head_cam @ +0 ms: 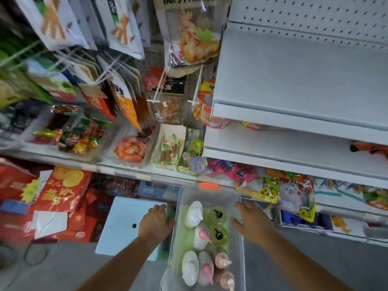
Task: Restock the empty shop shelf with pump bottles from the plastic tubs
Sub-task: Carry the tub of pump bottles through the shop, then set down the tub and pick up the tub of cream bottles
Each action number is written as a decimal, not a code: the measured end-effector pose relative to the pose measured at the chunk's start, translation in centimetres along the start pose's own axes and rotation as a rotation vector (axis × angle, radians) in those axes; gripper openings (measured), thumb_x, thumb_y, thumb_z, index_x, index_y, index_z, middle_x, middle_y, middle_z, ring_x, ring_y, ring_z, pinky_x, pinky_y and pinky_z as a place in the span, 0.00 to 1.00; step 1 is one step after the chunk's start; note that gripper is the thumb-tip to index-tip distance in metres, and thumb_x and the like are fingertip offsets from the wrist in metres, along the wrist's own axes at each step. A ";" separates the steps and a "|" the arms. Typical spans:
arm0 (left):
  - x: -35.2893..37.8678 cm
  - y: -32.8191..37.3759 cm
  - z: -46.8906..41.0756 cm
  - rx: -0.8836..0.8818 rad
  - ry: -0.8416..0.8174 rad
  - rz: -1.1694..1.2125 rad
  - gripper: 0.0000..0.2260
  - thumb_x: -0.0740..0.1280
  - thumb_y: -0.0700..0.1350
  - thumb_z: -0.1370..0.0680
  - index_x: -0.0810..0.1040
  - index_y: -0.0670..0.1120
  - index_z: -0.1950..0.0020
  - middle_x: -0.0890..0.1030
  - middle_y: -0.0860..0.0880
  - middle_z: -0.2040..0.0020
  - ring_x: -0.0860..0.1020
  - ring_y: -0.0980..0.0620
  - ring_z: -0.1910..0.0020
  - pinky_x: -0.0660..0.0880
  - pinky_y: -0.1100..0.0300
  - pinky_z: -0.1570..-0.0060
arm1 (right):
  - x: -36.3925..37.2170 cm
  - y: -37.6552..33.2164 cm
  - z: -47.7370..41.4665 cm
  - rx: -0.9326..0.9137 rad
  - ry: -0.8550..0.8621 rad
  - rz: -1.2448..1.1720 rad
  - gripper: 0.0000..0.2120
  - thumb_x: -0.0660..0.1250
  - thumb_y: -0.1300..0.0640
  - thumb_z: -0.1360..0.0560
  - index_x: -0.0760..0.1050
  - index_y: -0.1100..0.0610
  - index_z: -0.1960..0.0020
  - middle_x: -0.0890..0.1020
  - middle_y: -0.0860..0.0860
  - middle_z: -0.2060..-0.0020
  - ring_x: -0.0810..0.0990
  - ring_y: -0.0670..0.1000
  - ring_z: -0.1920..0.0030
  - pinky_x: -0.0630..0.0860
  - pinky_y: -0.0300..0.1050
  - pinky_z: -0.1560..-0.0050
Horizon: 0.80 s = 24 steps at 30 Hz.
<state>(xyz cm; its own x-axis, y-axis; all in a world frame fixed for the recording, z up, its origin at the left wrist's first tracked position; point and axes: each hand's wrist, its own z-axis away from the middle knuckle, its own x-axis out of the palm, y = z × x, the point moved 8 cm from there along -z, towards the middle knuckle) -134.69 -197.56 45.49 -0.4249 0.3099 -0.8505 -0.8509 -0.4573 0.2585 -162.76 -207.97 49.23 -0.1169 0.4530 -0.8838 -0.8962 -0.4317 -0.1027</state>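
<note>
A clear plastic tub (210,193) with an orange latch sits low in front of me, holding several pump bottles (217,216): white ones, green ones with black pumps, pink-capped ones. My left hand (155,222) grips the tub's left wall and my right hand (251,220) grips its right wall. The empty white shelf (304,80) is up at the right, with a perforated back panel.
Hanging snack packets (193,38) fill the left and centre. Trays of snacks (131,148) line the middle shelf. Red boxes (60,192) and a pale blue lid-like panel (126,223) lie on the floor at left. Lower right shelves hold bagged goods (294,196).
</note>
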 end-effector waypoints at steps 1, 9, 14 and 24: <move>-0.5 -0.9 0.6 -0.011 0.023 -0.032 0.26 0.57 0.58 0.18 0.66 0.46 0.24 0.73 0.47 0.29 0.72 0.48 0.31 0.70 0.55 0.33 | -0.4 -0.9 -0.1 -0.030 0.002 0.017 0.27 0.57 0.40 0.20 0.64 0.53 0.26 0.74 0.52 0.33 0.73 0.55 0.34 0.70 0.46 0.36; -9.7 -11.9 8.3 -0.254 0.321 -0.044 0.35 0.50 0.68 0.27 0.80 0.46 0.38 0.81 0.47 0.45 0.79 0.44 0.45 0.76 0.50 0.45 | -7.6 -14.5 -2.9 -0.407 0.046 0.071 0.32 0.51 0.33 0.23 0.67 0.53 0.28 0.74 0.50 0.33 0.72 0.52 0.34 0.68 0.47 0.36; -17.1 -19.8 17.1 -0.463 0.432 -0.035 0.36 0.49 0.69 0.29 0.79 0.46 0.38 0.81 0.45 0.45 0.79 0.41 0.44 0.74 0.47 0.45 | -14.0 -29.4 -2.7 -0.685 0.117 0.129 0.26 0.55 0.38 0.19 0.65 0.52 0.27 0.73 0.50 0.34 0.73 0.54 0.35 0.70 0.48 0.41; -24.3 -34.8 34.3 -0.769 0.602 0.065 0.37 0.49 0.74 0.34 0.80 0.48 0.48 0.82 0.46 0.48 0.80 0.43 0.43 0.74 0.50 0.44 | -18.1 -57.0 5.7 -1.100 0.267 0.231 0.24 0.57 0.38 0.22 0.72 0.53 0.34 0.76 0.51 0.37 0.73 0.54 0.35 0.70 0.51 0.35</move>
<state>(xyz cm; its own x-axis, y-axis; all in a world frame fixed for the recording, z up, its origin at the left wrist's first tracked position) -105.34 -160.58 72.90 -0.0537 -0.1151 -0.9919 -0.3069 -0.9434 0.1260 -111.95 -187.12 73.64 -0.0174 0.1517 -0.9883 0.0076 -0.9884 -0.1519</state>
